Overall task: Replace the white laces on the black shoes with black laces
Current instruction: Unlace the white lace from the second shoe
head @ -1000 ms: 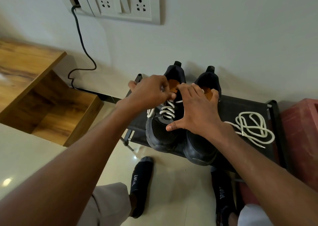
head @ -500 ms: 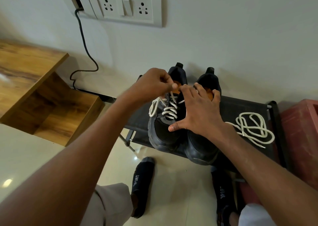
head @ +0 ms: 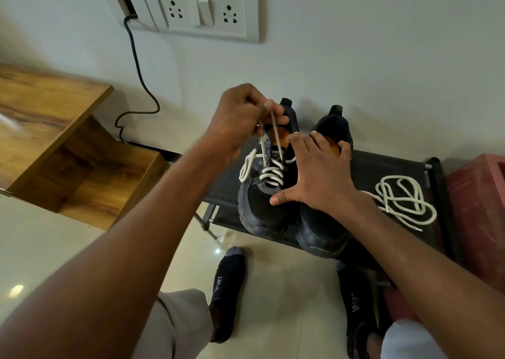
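1. Head view: the left hand (head: 240, 118) pinched the white lace (head: 274, 137) in curled fingers, the taut strand running down and toward the person to the left shoe (head: 262, 194) on the worktop (head: 382, 164)
2. The right hand (head: 319, 178), fingers spread, pressed both shoes beside the eyelets; the left hand was placed to pull up and away

You had soft, even indoor light, glare spots on the glossy cream floor tiles (head: 17, 290) (wide-angle bending at edges).

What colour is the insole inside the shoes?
Orange insole, seen best in the head view.
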`<state>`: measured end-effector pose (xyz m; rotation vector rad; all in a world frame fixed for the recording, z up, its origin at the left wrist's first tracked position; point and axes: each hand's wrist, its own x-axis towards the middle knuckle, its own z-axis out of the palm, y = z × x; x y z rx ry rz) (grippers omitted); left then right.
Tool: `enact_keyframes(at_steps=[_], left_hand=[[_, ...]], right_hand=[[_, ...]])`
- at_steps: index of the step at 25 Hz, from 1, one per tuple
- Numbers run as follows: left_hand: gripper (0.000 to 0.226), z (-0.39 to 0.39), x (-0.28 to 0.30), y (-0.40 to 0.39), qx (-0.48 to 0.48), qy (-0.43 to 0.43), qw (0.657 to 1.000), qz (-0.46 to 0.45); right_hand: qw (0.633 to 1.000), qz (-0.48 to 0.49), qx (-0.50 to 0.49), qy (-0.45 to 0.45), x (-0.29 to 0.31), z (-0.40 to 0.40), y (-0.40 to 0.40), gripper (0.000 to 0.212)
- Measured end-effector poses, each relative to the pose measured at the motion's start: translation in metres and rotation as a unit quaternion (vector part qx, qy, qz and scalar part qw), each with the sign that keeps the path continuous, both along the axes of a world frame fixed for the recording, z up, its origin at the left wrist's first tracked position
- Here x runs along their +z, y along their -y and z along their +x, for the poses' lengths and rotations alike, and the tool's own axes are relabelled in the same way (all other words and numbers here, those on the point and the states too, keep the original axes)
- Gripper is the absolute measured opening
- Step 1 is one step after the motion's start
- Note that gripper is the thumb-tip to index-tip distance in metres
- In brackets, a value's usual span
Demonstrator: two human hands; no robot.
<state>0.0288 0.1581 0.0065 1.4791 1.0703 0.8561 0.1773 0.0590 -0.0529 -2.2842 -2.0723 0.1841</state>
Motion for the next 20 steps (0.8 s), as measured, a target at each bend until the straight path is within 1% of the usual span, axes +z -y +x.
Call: enact_keyframes(at_steps=[1, 2, 3, 4, 5, 6, 8, 9, 12, 13, 14, 15, 16, 17, 18, 19, 20], left_hand=[[0.013, 0.001, 0.0, 0.0, -0.014, -0.026, 0.999, 0.044], [0.011, 0.004, -0.002, -0.002, -0.038, -0.107, 0.987, 0.116], [0.008, 0.005, -0.005, -0.004, -0.075, -0.206, 0.958, 0.184], [0.006, 0.006, -0.011, -0.006, -0.114, -0.296, 0.921, 0.226], [0.008, 0.006, -0.015, -0.006, -0.152, -0.365, 0.887, 0.24], [0.013, 0.005, -0.019, -0.007, -0.177, -0.411, 0.861, 0.239], [0.018, 0.003, -0.025, -0.007, -0.171, -0.449, 0.845, 0.235], [0.017, 0.004, -0.026, -0.007, -0.148, -0.458, 0.844, 0.239], [0.01, 0.013, -0.021, 0.0, -0.077, -0.491, 0.822, 0.279], [0.006, 0.015, -0.016, 0.003, -0.062, -0.483, 0.824, 0.289], [0.005, 0.015, -0.01, 0.004, -0.044, -0.468, 0.834, 0.288], [0.01, 0.013, -0.002, 0.003, -0.013, -0.448, 0.849, 0.278], [0.018, 0.008, 0.008, -0.002, 0.031, -0.412, 0.873, 0.258], [0.024, 0.001, 0.018, -0.008, 0.08, -0.344, 0.907, 0.229], [0.028, -0.006, 0.027, -0.014, 0.125, -0.252, 0.94, 0.192], [0.024, -0.012, 0.033, -0.016, 0.156, -0.149, 0.965, 0.149], [0.017, -0.015, 0.036, -0.015, 0.17, -0.047, 0.98, 0.096]], right_hand=[[1.0, -0.001, 0.002, 0.0, 0.0, 0.0, 0.0, 0.128], [1.0, 0.0, 0.003, -0.001, 0.0, -0.001, 0.0, 0.128], [1.0, 0.001, 0.002, -0.002, -0.001, -0.001, 0.0, 0.128], [1.0, 0.001, 0.0, -0.002, -0.001, -0.001, 0.0, 0.129], [1.0, -0.001, -0.001, -0.002, -0.001, -0.001, -0.001, 0.13], [1.0, -0.002, -0.002, -0.003, -0.001, -0.001, -0.001, 0.132], [1.0, -0.003, -0.001, -0.004, -0.001, -0.001, -0.001, 0.133], [1.0, -0.006, -0.001, -0.005, -0.001, -0.001, -0.002, 0.133], [1.0, -0.009, -0.002, -0.008, 0.0, -0.002, -0.002, 0.134], [1.0, -0.011, -0.003, -0.009, 0.0, -0.003, -0.001, 0.133], [1.0, -0.012, -0.003, -0.011, 0.001, -0.003, -0.001, 0.132], [1.0, -0.013, -0.004, -0.014, 0.001, -0.002, -0.002, 0.13], [1.0, -0.013, -0.006, -0.018, 0.001, -0.001, -0.001, 0.128], [1.0, -0.014, -0.006, -0.018, 0.001, -0.001, -0.002, 0.127], [1.0, -0.016, -0.006, -0.017, 0.001, -0.001, -0.002, 0.127], [1.0, -0.016, -0.005, -0.016, 0.001, -0.002, -0.002, 0.127], [1.0, -0.015, -0.005, -0.015, 0.002, -0.002, -0.003, 0.128]])
